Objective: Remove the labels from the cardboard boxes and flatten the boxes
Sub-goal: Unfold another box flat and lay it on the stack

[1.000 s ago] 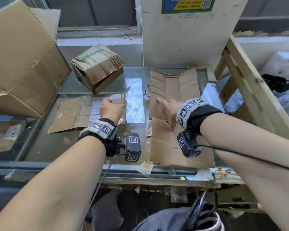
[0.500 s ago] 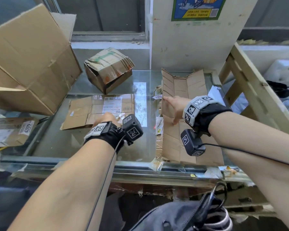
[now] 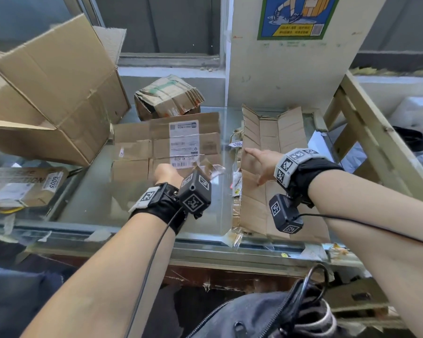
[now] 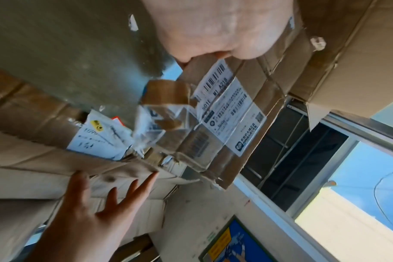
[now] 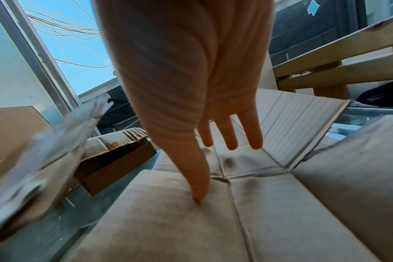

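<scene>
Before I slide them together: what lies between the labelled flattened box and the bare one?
In the head view, torn paper labels and tape scraps litter the glass between labelled box and bare box.

Glass-topped counter (image 3: 103,211), flattened box (image 3: 274,152) lying right, crumpled small box (image 3: 167,97) at back, large open box (image 3: 51,93) left, paper scraps (image 3: 236,186) mid-surface.

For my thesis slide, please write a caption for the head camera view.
Left hand grips labelled flattened box; right hand presses another flattened box on glass table.
</scene>
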`<state>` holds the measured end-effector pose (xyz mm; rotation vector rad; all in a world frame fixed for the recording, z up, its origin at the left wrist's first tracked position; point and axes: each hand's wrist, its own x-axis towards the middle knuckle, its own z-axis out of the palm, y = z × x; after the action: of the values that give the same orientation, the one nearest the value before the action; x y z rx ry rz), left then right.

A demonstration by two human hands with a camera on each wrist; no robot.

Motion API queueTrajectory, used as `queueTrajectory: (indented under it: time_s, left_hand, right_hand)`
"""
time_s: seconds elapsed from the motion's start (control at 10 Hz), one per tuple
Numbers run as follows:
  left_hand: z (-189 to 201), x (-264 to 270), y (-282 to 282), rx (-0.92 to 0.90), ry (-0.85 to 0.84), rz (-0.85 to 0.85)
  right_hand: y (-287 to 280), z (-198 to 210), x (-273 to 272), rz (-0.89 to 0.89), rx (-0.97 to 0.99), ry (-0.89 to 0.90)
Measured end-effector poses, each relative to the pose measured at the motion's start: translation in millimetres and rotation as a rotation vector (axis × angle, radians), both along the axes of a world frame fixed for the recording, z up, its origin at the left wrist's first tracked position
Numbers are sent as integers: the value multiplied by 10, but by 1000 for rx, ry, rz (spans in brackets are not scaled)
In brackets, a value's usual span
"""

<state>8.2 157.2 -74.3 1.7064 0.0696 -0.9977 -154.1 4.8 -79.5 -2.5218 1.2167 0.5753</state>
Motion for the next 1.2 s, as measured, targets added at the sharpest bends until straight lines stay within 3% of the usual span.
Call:
queueTrajectory:
  time_s: [0.1, 0.3, 0.6, 0.8, 0.9, 1.0, 1.1, 1.2]
  left_hand:
    - [2, -142, -27, -103, 115, 116]
    - [215, -330, -184, -290, 91, 105]
    - [635, -839, -861, -280, -107, -174]
    - [484, -1015, -996, -200, -186, -346]
    - [283, -1067, -1066, -148, -303, -467]
    - [129, -1086, -1112, 14, -489, -594]
    - [134, -1076, -1089, 283, -820, -684]
    - [171, -1063, -1085, 419, -1009, -754]
  right_hand:
    - [42, 17, -45, 11, 12, -1]
    - [28, 121, -243, -29, 86, -116]
    - [-137, 336, -951, -153, 13, -81]
    - [-410, 469, -1329, -291, 2, -160]
    - [-477, 484, -1388, -328, -20, -177]
    - [-442, 484, -1339, -339, -26, -245]
    - [-361, 440, -1222, -276, -12, -250]
    - [-277, 392, -1070, -182, -31, -232]
